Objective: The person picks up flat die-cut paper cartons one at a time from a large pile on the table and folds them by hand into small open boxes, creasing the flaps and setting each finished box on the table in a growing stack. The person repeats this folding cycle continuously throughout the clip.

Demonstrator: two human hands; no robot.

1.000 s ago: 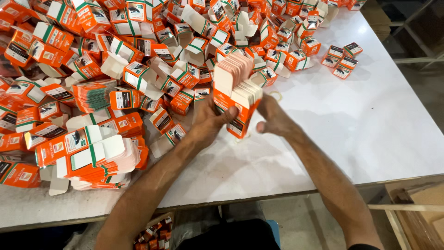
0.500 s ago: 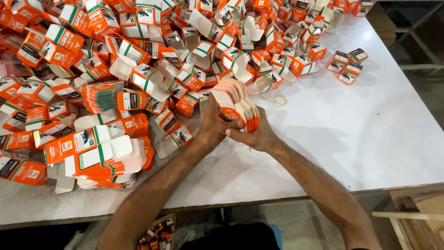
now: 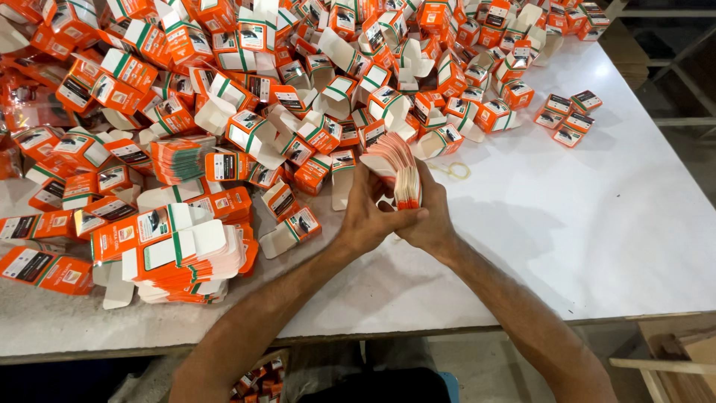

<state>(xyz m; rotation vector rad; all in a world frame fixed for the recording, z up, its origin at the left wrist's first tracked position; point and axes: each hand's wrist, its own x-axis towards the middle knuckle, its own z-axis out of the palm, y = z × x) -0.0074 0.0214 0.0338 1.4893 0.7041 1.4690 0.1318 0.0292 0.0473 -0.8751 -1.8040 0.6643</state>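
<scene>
Two hands meet over the white worktop (image 3: 597,246) and share one bundle. The left hand (image 3: 367,216) wraps the near-left side of a stack of flat carton blanks (image 3: 399,173), grip closed on it, thumb lying across the lower edge. The right hand (image 3: 431,216) closes on the same stack from the right, fingers curled behind it; how far those fingers reach is hidden. The stack stands on edge between the palms, fanned at the top, pale inner faces showing with orange edges, just above the worktop.

A yellow rubber band (image 3: 456,170) lies flat just right of the grip, near the right hand's knuckles. To the left of the grip, a folded orange carton (image 3: 298,225) rests close to the left wrist. Further left sits a thick pile of flat blanks (image 3: 179,254), orange with white and green panels. Beyond the grip, a heap of assembled orange boxes (image 3: 313,67) covers the far worktop. Well off to the right of the grip, three small boxes (image 3: 568,119) lie apart from the heap.
</scene>
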